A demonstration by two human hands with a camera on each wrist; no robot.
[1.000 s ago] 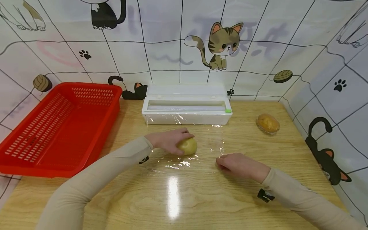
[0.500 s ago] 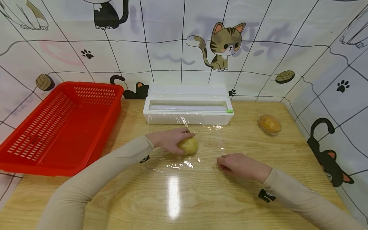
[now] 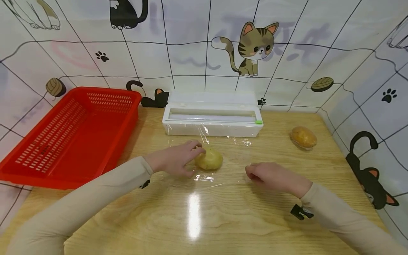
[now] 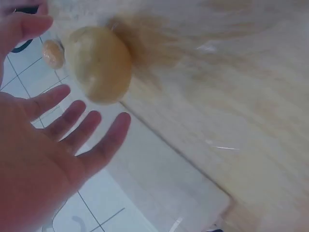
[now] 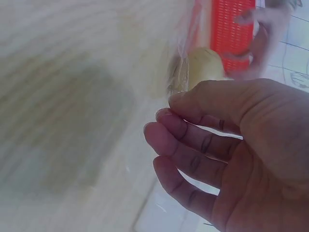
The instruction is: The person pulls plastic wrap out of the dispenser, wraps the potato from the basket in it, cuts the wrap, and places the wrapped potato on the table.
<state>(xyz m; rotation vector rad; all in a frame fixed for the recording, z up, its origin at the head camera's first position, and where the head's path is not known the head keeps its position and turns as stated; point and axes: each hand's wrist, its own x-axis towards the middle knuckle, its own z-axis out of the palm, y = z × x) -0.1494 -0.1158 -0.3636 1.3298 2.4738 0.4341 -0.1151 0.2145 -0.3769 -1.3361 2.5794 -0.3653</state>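
A yellow potato (image 3: 209, 159) lies on a sheet of clear cling film (image 3: 234, 159) on the table. The film runs out from a white cling film dispenser (image 3: 213, 129) behind it. Just left of the potato is my left hand (image 3: 176, 158), its fingers spread and apart from it in the left wrist view, where the potato (image 4: 99, 65) sits beyond the fingertips. My right hand (image 3: 276, 177) pinches the film's edge between thumb and forefinger. That pinched film (image 5: 181, 72) shows in the right wrist view, the other fingers loosely bent.
A red plastic basket (image 3: 79, 141) stands at the left. Near the back right lies another potato (image 3: 303, 137), wrapped in film. Cat-patterned sheeting (image 3: 188, 60) rises behind the table and along its right side.
My left hand has let go of the potato and drawn back to the left, its fingers opening. The potato stays on the film. My right hand keeps its pinch, nearly still.
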